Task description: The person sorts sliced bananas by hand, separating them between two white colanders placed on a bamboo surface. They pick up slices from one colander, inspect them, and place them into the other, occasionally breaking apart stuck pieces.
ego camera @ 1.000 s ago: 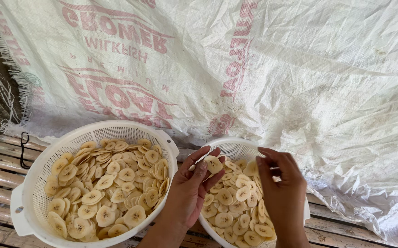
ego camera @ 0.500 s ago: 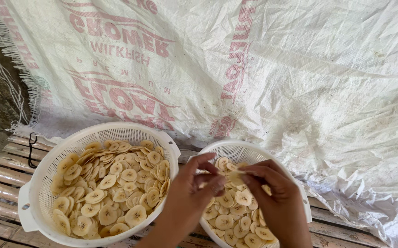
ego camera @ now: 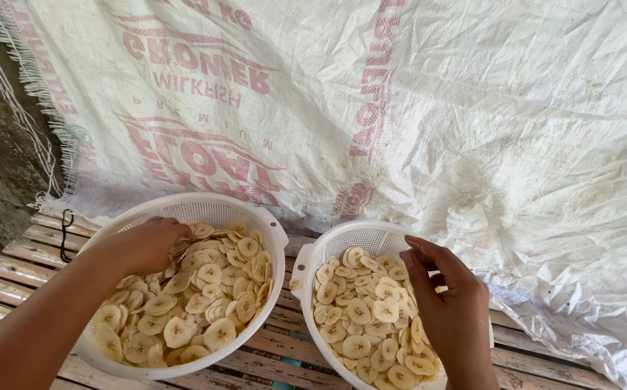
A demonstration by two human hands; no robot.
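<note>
The left hand (ego camera: pixel 145 244) digs closed-fingered into the banana slices (ego camera: pixel 198 289) in the bigger white basket (ego camera: pixel 270 224), gripping a bunch. The right hand (ego camera: pixel 452 307) rests loosely open, holding nothing, over slices in the smaller basket (ego camera: pixel 342 235) beside it, on wooden slats (ego camera: pixel 10 263).

Left hand (ego camera: pixel 147 245) curled, right hand (ego camera: pixel 449 307) loose.

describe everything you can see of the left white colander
The left colander is a round white plastic basket with perforated walls and a tab handle on its right rim. It sits upright on wooden slats, nearly full of pale yellow banana slices. The left hand reaches into the slices at its far left side.
</note>
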